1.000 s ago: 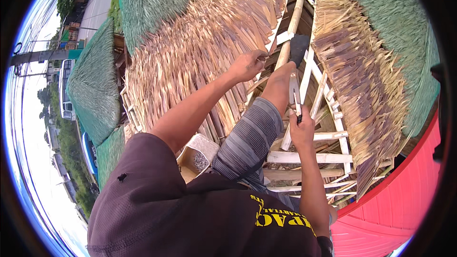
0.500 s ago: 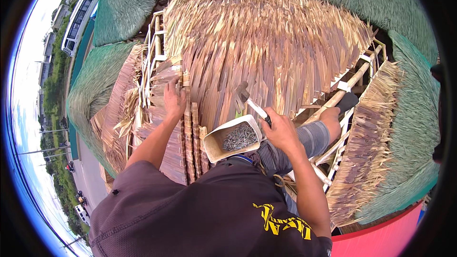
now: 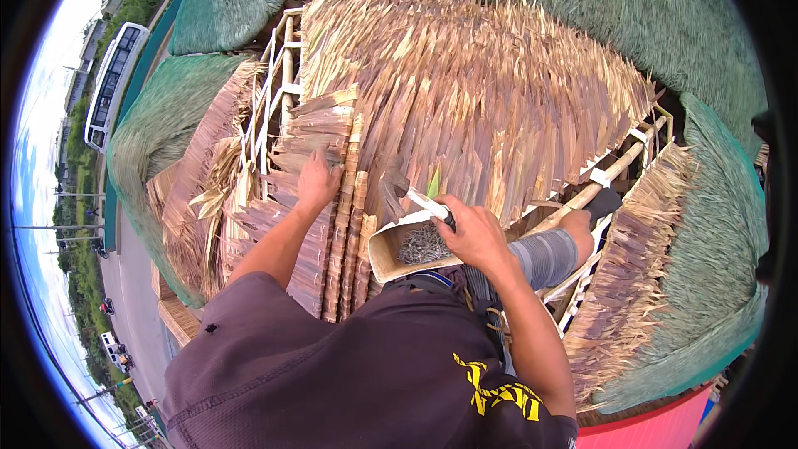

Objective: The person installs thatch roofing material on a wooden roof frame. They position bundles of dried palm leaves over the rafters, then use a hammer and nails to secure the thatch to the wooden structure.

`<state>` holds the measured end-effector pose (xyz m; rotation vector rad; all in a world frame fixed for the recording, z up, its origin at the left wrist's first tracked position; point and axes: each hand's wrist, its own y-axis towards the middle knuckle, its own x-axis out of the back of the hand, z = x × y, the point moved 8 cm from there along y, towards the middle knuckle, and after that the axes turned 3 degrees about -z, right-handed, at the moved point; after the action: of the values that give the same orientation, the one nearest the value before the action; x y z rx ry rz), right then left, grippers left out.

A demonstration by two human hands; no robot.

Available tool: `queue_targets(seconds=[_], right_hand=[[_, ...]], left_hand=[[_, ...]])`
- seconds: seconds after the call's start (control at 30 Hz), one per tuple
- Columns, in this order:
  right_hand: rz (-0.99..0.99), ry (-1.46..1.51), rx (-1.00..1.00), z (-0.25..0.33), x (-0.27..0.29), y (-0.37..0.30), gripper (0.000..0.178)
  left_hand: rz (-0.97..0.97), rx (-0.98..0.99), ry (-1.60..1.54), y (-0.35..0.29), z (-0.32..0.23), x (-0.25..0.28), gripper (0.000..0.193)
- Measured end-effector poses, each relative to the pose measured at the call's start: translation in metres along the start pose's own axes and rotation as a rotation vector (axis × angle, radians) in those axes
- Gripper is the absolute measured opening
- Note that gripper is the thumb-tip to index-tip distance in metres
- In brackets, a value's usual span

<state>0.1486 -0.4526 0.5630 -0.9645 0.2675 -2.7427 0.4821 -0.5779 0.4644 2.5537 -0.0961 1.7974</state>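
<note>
My right hand [image 3: 474, 237] is closed around the pale handle of a hammer [image 3: 428, 204]. The hammer's dark metal head [image 3: 394, 187] points away to the left, just above the thatch. Partly under this hand, at my waist, hangs an open cream plastic container [image 3: 384, 256] with a heap of small grey nails [image 3: 424, 244] inside. My left hand [image 3: 318, 185] rests on a brown dried-leaf thatch panel [image 3: 312, 135], thumb apart from the fingers, beside its batten edge [image 3: 349, 158]. Some of its fingertips are hard to make out.
Laid thatch [image 3: 482, 100] covers the slope ahead. On the right, a bamboo pole [image 3: 613, 173] runs along an open gap in the frame, near my foot [image 3: 605, 203]. Green netting [image 3: 723, 191] covers neighbouring roofs. Far below on the left lies a road [image 3: 137, 308] with vehicles.
The hammer and my right hand have moved left and lower, over the nail container. My left hand has come down nearer the batten edge, its fingers less spread. The whole view has shifted slightly.
</note>
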Motion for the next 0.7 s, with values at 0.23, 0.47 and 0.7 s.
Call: queue_targets(seconds=[0.23,0.47,0.7], right_hand=[[-0.043,-0.004,0.073,0.021,-0.004,0.006,0.024],[-0.031,-0.015,0.111,0.035,-0.006,0.004,0.029],[-0.024,-0.005,0.083,0.036,-0.008,0.004,0.027]], left_hand=[[0.384,0.154,-0.072,-0.021,0.051,-0.034,0.089],[0.168,0.107,0.057,-0.009,0.056,-0.034,0.094],[0.460,0.222,0.092,-0.031,0.092,-0.051,0.091]])
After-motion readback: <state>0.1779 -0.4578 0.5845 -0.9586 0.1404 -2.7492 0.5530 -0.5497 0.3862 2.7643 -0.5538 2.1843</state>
